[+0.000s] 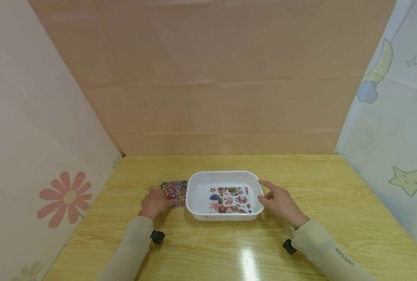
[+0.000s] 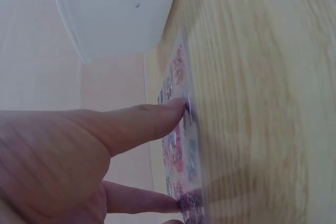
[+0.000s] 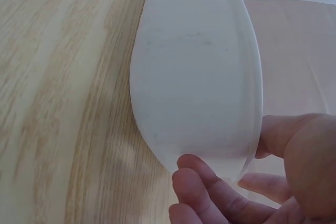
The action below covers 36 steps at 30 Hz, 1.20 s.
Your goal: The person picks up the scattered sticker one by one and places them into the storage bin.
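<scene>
A white plastic basin (image 1: pixel 200 195) with rounded corners stands on the wooden table, with colourful cartoon stickers (image 1: pixel 229 200) showing on its bottom. My right hand (image 1: pixel 280 203) holds its right end: in the right wrist view the thumb is at the rim and the curled fingers (image 3: pixel 191 187) lie against the outer wall. Left of the basin lies a clear sheet of colourful stickers (image 1: pixel 181 194), flat on the table and close against the basin's left side. My left hand (image 1: pixel 155 203) rests on that sheet, its extended thumb (image 2: pixel 152 121) and a fingertip touching the printed face.
The wooden table (image 1: pixel 226 242) runs back to a tan paper-like backdrop (image 1: pixel 229 97). Pale printed side walls stand at left and right, with a flower (image 1: pixel 69 198) on the left one. A thin pale strip (image 1: pixel 197 235) lies in front of the basin.
</scene>
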Tool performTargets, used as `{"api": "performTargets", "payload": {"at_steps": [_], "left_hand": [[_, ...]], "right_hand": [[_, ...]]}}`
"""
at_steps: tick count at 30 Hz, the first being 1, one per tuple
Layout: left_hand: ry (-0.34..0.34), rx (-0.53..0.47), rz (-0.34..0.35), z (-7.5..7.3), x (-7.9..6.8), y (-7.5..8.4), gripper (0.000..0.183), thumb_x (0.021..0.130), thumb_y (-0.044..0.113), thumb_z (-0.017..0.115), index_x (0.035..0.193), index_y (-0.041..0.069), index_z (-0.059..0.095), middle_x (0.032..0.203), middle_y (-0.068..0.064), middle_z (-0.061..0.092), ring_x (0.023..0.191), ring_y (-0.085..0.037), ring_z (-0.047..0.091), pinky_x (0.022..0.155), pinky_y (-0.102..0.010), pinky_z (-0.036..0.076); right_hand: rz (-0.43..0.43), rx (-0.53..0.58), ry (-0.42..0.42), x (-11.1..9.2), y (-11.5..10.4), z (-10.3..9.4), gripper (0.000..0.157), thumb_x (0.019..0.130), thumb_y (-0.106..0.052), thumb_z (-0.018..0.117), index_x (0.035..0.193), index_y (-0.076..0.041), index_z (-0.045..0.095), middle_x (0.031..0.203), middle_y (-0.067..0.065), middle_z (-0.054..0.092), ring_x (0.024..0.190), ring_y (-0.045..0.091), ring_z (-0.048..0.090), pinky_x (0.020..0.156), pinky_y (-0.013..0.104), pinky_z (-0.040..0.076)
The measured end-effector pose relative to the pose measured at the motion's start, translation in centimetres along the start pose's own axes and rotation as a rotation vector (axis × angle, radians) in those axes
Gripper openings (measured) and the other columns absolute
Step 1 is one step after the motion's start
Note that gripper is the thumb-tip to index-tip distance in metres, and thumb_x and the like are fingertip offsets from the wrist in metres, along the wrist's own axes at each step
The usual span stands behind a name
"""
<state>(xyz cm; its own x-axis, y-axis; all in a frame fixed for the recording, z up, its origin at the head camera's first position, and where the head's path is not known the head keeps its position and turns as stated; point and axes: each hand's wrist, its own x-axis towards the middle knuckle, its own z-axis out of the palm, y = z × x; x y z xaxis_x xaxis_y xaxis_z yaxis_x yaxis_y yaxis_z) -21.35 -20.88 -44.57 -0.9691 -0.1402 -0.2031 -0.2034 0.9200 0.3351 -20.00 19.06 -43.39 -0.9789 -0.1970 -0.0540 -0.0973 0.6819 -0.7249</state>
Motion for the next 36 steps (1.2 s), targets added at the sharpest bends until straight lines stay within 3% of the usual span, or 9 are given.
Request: {"api": "performTargets", "payload": {"at_steps": [15,18,20,25,31,36], "left_hand": [[0.017,0.029,-0.019,0.1,-0.4,0.9,0.049,0.087,0.041,0.075,0.091,-0.007,0.065,0.096,-0.025,0.049,0.082,-0.038,0.053,0.069,-0.052,0.049],[0.027,0.004,-0.013,0.1,-0.5,0.9,0.054,0.086,0.04,0.076,0.098,-0.012,0.064,0.095,-0.026,0.049,0.078,-0.037,0.054,0.067,-0.051,0.05],[0.031,-0.036,-0.007,0.1,-0.5,0.8,0.062,0.086,0.038,0.076,0.113,-0.015,0.06,0.101,-0.031,0.049,0.081,-0.04,0.057,0.07,-0.054,0.052],[0.019,-0.159,-0.004,0.2,0.2,0.2,0.084,0.083,0.033,0.079,0.137,-0.016,0.039,0.119,-0.04,0.044,0.099,-0.051,0.057,0.083,-0.063,0.051],[-0.032,-0.255,-0.015,0.2,1.0,-0.8,0.096,0.08,0.035,0.083,0.142,-0.014,0.029,0.132,-0.041,0.045,0.119,-0.055,0.051,0.096,-0.064,0.044],[-0.079,-0.268,-0.013,0.2,1.1,-1.5,0.103,0.081,0.042,0.081,0.146,-0.015,0.024,0.141,-0.039,0.043,0.128,-0.055,0.045,0.102,-0.063,0.04]], "right_hand": [[-0.001,-0.006,-0.013,0.0,0.1,0.0,0.06,0.097,-0.019,0.064,0.15,-0.002,0.041,0.09,0.011,0.071,0.071,0.016,0.063,0.061,0.032,0.05],[-0.004,-0.005,-0.013,0.0,0.1,0.0,0.06,0.098,-0.019,0.063,0.15,-0.002,0.04,0.09,0.012,0.071,0.07,0.017,0.064,0.061,0.032,0.05],[-0.007,-0.003,-0.014,0.0,0.1,-0.1,0.06,0.098,-0.019,0.063,0.151,-0.002,0.04,0.09,0.012,0.071,0.07,0.017,0.064,0.061,0.032,0.05],[-0.01,0.003,-0.014,0.0,0.1,-0.1,0.06,0.098,-0.018,0.063,0.151,-0.002,0.04,0.09,0.012,0.071,0.07,0.017,0.065,0.061,0.032,0.05],[0.003,0.022,-0.017,0.1,0.1,-0.1,0.06,0.098,-0.018,0.063,0.151,-0.003,0.04,0.089,0.013,0.071,0.07,0.02,0.067,0.061,0.031,0.052],[0.013,0.024,-0.02,0.1,0.1,-0.1,0.06,0.098,-0.019,0.063,0.151,-0.004,0.039,0.09,0.013,0.071,0.071,0.02,0.067,0.061,0.031,0.052]]}}
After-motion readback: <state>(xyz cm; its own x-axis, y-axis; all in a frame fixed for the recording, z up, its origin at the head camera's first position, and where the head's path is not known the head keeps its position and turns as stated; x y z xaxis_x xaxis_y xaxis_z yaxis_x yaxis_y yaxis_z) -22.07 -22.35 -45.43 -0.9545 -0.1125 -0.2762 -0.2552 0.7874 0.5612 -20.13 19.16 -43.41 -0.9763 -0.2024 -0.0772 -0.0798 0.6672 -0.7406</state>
